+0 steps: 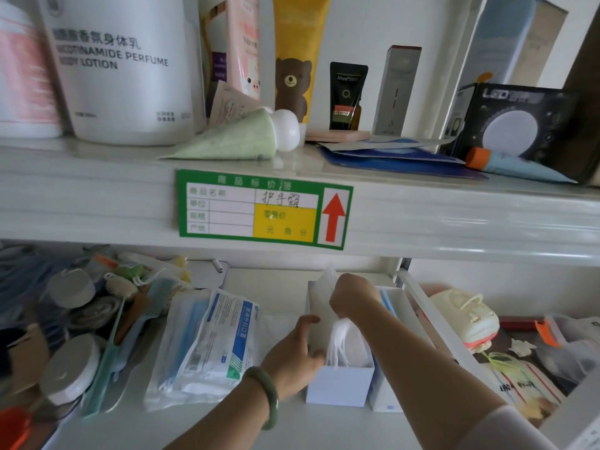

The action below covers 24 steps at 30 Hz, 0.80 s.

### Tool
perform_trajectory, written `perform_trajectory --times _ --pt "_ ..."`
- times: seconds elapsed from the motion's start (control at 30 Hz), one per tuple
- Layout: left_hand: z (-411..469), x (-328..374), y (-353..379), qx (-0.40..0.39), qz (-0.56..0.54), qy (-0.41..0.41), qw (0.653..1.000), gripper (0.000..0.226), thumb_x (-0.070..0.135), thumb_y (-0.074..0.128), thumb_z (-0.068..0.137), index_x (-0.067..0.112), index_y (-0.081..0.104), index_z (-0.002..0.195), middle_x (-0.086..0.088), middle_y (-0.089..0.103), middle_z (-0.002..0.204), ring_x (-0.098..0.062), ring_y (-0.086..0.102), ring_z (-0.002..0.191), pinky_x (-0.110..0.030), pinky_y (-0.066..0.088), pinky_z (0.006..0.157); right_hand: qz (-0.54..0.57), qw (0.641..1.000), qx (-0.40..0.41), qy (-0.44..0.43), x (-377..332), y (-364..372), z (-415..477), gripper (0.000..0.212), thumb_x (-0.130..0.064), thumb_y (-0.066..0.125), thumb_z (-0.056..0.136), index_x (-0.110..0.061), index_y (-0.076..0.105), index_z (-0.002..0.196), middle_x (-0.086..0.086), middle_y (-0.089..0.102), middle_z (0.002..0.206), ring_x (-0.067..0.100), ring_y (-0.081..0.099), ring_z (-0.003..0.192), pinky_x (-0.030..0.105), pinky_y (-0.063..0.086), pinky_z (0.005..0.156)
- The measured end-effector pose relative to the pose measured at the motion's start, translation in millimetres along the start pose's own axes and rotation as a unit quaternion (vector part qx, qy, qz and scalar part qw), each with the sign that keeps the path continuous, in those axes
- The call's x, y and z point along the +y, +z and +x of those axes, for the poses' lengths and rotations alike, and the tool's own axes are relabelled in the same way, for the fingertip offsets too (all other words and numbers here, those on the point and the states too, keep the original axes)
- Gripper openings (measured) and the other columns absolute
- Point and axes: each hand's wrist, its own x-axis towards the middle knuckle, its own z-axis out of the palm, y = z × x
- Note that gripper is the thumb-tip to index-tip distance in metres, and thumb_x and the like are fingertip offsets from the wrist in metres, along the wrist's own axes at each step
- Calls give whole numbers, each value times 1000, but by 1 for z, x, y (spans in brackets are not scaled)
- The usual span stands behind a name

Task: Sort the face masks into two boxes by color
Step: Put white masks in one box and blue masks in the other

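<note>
The big white bottle (123, 69) on the upper shelf is showing "NICOTINAMIDE PERFUME BODY LOTION" under the line 烟酰胺香氛身体乳. The black tube (346, 95) is carrying "Men" and a large "O". The black box (516, 118) at the right is reading "LED". On the shelf edge (97, 203) a green price tag (263, 209) is displaying 商品标价签, handwritten 护手霜, 零售价, 元 角 分 and a red upward arrow. The mask packet (227, 339) below is bearing blurred white characters, seemingly 医用外科口罩, on a blue band.
</note>
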Motion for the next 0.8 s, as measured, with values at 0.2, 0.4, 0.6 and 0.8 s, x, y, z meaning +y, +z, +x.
perform_trajectory --times 0.2,0.4,0.6,0.8 --pt "-1 -4 -2 8 -31 11 999 26 36 37 96 35 45 121 9 66 101 -8 65 78 -18 50 64 5 998 65 1 -3 9 1 27 -2 56 83 -8 59 109 8 67 107 23 63 101 26 45 70" --pt "-6 -5 -8 27 19 34 999 43 61 40 87 28 53 111 10 68 102 -4 63 88 -14 49 75 39 996 68 42 4 10 7 28 -2 55 84 -6 59 111 10 67 112 25 63 106 27 50 80" --pt "-5 -5 -8 54 83 37 994 36 55 50 88 23 54 103 6 66 88 -9 63 80 -20 54 80 29 998 48 -19 0 30 -3 38 -8 53 88 -8 44 124 12 64 112 27 62 102 31 52 78" --pt "-4 -4 -10 55 69 24 996 58 63 60 78 24 34 112 6 65 112 -10 66 90 -17 53 75 -51 996 -44 -50 1 32 -3 72 -17 66 80 -7 29 141 11 56 122 26 60 107 31 50 80"
